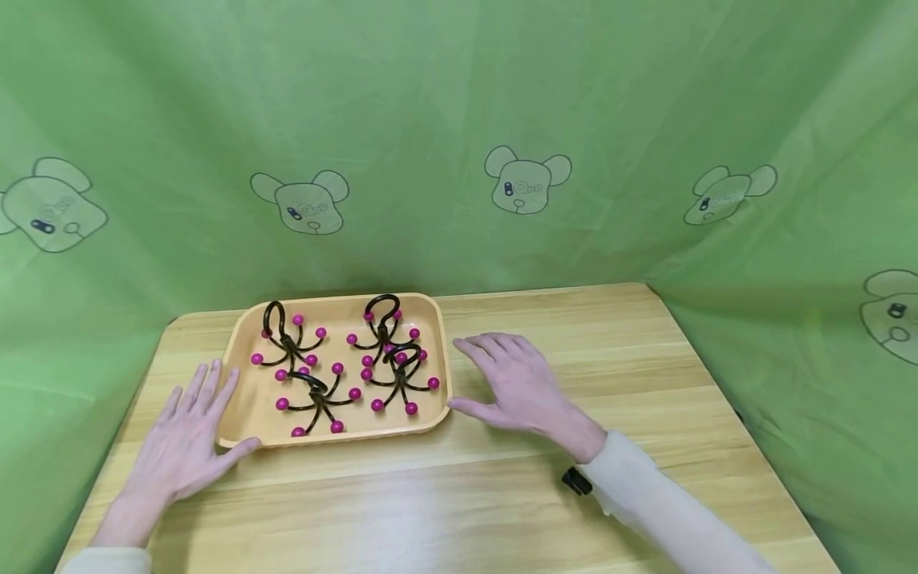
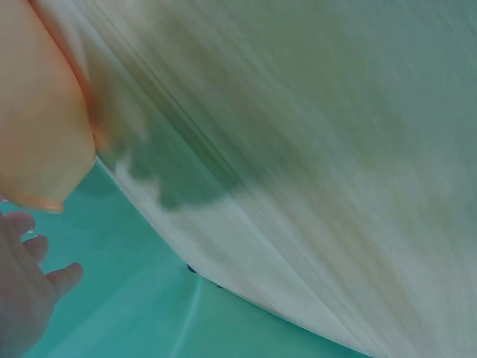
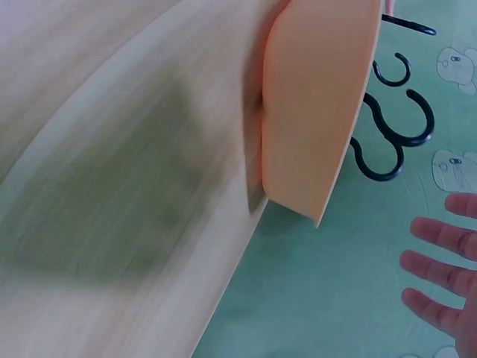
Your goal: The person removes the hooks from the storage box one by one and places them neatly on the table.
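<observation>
A shallow peach-coloured tray [image 1: 247,410] holds several black claw-like pieces [image 1: 315,395], each with a looped top and thin curved legs ending in magenta balls. My left hand [image 1: 179,442] lies along the tray's left side, fingers straight and spread, thumb reaching to the front left corner. To the right of the tray is my right hand [image 1: 519,387], palm turned down, its fingers extended toward the rim and its thumb tip right at the front right corner. In the right wrist view, dark hooked tops [image 3: 421,134] rise above the tray wall [image 3: 320,97].
The tray stands on the left part of a light wood-grain table [image 1: 645,383]. Behind and around the table hangs a green cloth [image 1: 430,96] printed with mouse heads. A small black object [image 1: 576,481] shows beside my right sleeve [image 1: 645,486].
</observation>
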Available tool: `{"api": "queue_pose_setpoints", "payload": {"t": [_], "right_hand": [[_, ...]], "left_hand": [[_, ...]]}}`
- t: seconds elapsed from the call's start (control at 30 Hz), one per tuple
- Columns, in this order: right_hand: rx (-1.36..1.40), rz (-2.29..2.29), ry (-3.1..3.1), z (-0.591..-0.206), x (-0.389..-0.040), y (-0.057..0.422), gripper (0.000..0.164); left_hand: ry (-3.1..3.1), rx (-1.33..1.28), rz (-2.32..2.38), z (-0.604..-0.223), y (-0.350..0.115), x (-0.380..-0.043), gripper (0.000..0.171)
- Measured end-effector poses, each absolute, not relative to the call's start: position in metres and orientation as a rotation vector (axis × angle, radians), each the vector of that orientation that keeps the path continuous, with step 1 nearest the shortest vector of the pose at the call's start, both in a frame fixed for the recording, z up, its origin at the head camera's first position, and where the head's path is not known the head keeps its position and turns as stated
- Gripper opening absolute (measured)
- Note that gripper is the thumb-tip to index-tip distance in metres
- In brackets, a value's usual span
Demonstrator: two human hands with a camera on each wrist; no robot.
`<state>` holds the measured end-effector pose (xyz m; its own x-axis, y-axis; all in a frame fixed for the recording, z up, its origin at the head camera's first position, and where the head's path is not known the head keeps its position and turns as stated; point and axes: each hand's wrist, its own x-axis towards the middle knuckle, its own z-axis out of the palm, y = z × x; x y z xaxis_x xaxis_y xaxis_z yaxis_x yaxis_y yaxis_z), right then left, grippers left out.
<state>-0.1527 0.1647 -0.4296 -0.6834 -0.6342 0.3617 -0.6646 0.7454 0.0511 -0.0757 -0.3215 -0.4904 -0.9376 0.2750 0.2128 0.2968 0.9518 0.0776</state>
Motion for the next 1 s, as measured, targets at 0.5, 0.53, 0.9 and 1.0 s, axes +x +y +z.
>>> {"api": "queue_pose_setpoints", "payload": {"t": [0.5, 0.53, 0.9, 1.0], "right_hand": [[1.153, 0.154, -2.472, -0.436, -0.18, 0.13, 0.081], [1.158, 0.15, -2.48, -0.435, -0.182, 0.128, 0.078], [1.218, 0.157, -2.465, -0.44, -0.203, 0.108, 0.071], [1.236, 0.16, -2.443, -0.443, -0.209, 0.104, 0.064]], "left_hand": [[-2.925, -0.418, -0.197, -0.495, -0.322, -0.078, 0.106], [-2.925, -0.418, -0.198, -0.495, -0.322, -0.078, 0.106], [-2.937, -0.407, -0.203, -0.495, -0.322, -0.079, 0.105], [-2.941, -0.405, -0.204, -0.494, -0.322, -0.078, 0.105]]}}
